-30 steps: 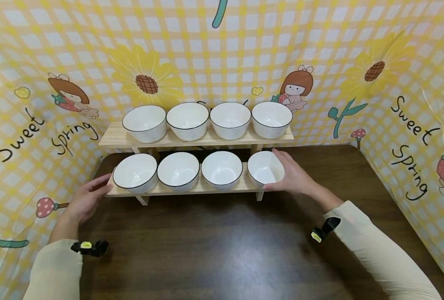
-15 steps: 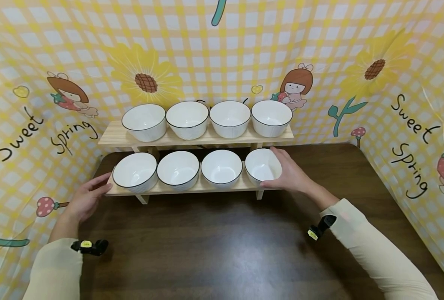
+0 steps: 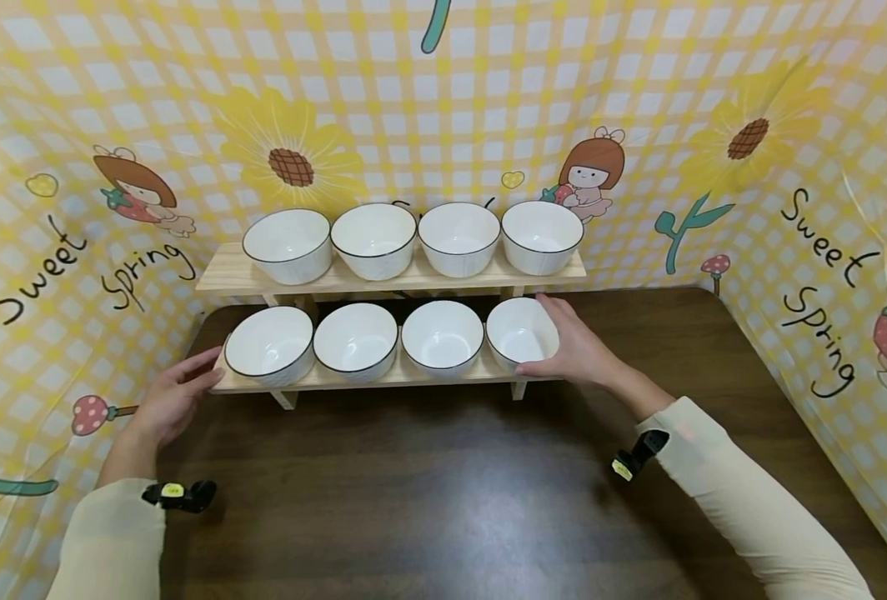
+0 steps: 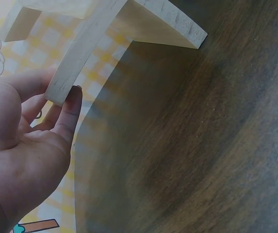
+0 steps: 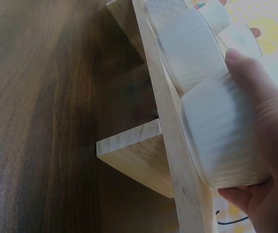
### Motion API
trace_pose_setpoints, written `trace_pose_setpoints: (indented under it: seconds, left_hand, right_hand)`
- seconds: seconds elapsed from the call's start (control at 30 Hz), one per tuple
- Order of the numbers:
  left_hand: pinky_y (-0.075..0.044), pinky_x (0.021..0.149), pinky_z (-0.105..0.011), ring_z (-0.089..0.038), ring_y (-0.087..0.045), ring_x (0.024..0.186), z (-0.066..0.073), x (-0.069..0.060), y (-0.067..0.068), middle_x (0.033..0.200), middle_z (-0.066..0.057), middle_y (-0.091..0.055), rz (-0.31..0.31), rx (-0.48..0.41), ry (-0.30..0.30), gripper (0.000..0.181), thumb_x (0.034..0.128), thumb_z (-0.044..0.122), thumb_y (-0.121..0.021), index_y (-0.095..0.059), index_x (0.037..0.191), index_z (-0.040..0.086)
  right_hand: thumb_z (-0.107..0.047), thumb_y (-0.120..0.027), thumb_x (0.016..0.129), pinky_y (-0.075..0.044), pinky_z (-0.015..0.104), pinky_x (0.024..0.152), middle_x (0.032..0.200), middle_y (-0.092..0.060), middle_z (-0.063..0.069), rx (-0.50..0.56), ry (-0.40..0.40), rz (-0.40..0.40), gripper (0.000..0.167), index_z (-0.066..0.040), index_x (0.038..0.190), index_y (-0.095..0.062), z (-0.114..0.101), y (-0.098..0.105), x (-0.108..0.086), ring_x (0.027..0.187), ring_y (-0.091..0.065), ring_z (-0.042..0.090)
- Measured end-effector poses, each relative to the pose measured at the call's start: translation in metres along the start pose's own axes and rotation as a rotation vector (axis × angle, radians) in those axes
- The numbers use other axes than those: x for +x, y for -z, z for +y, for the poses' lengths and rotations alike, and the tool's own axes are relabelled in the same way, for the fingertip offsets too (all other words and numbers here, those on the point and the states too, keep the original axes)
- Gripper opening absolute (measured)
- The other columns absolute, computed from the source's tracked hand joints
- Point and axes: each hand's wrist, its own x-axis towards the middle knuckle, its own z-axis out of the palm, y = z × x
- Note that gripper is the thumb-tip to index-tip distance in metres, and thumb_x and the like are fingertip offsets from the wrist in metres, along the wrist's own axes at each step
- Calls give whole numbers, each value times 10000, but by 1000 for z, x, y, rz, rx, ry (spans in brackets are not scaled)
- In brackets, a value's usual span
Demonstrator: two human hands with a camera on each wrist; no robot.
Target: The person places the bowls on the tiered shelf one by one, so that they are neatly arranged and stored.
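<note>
At the right end of the lower level of a two-tier wooden rack (image 3: 398,377), my right hand (image 3: 582,346) grips a white bowl (image 3: 518,333) with a dark rim. Its thumb (image 5: 250,73) lies along the bowl's ribbed outer wall in the right wrist view, while fingertips show at the far side. The bowl stands upright on the board. My left hand (image 3: 177,396) holds the lower board's left end; in the left wrist view, thumb and fingers pinch the board (image 4: 85,53) from both faces. Several matching bowls stand in a row beside the held one, the closest being a white bowl (image 3: 443,333).
Several more white bowls line the upper board (image 3: 222,271), among them one at its right end (image 3: 543,233). The rack stands at the back of a dark wooden table (image 3: 413,492). A yellow checked cloth (image 3: 443,108) surrounds the table at the back and sides.
The gripped bowl has slid a little left along the lower board, toward its neighbour, with my right hand moving along. My left hand has stayed at the board's end.
</note>
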Motion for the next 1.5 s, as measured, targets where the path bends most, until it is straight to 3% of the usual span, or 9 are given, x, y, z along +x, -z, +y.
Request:
trace_pose_setpoints:
  seconds: [0.23,0.63,0.77,1.03,1.23,1.37,1.5]
  left_hand:
    - [-441,824,-93,49,-509,1054,0,-1,-1,1409,24,-453,1,15,12,733,947,312,-743,-408,1569,117]
    - [-463,810,-96,64,-542,1009,0,-4,-2,1266,158,-510,-2,-4,-26,676,948,285,-747,-462,1544,138]
    - [-466,815,-96,66,-542,1016,0,-3,-1,1287,141,-504,-9,7,-24,682,955,276,-739,-445,1551,120]
    - [-472,811,-141,7,-484,1041,3,-2,1,1434,-25,-445,-1,320,-21,712,1015,422,-619,-368,1578,64]
    - [-511,790,-214,14,-511,986,14,-7,1,1521,-244,-411,8,466,-33,742,1059,544,-409,-351,1566,6]
    - [-530,767,-238,-189,-551,1115,21,-11,1,1502,-327,-417,15,515,-59,778,1069,573,-279,-371,1541,-38]
    - [-517,751,-222,-475,-455,1249,31,-17,5,1481,-383,-393,-7,574,-138,738,1100,495,-224,-391,1495,-105]
  right_hand:
    - [-351,-953,684,-349,574,1120,1560,-283,282,-2,-6,-16,1230,75,1575,-218,0,0,-1,1373,-380,409]
    - [-364,-967,672,-316,592,1139,1597,-187,291,-41,-22,-43,1299,66,1592,-157,-1,4,-4,1440,-277,439]
    - [-364,-961,688,-318,613,1127,1597,-188,308,-75,-4,-42,1277,66,1591,-166,1,10,-8,1451,-253,457]
    - [-373,-662,997,-258,622,1148,1617,-163,301,-109,54,-70,916,68,1597,-127,4,27,-26,1481,-184,456]
    - [-356,-581,1049,-256,648,1134,1621,-177,286,-173,82,-48,805,58,1597,-161,1,46,-42,1484,-176,458]
    - [-375,-575,1050,-272,664,1114,1625,-177,281,-215,74,-36,803,45,1601,-168,-3,60,-52,1483,-176,463]
    - [-341,-590,1047,-263,664,1115,1625,-175,285,-238,73,-27,796,54,1597,-171,-6,72,-59,1481,-173,471]
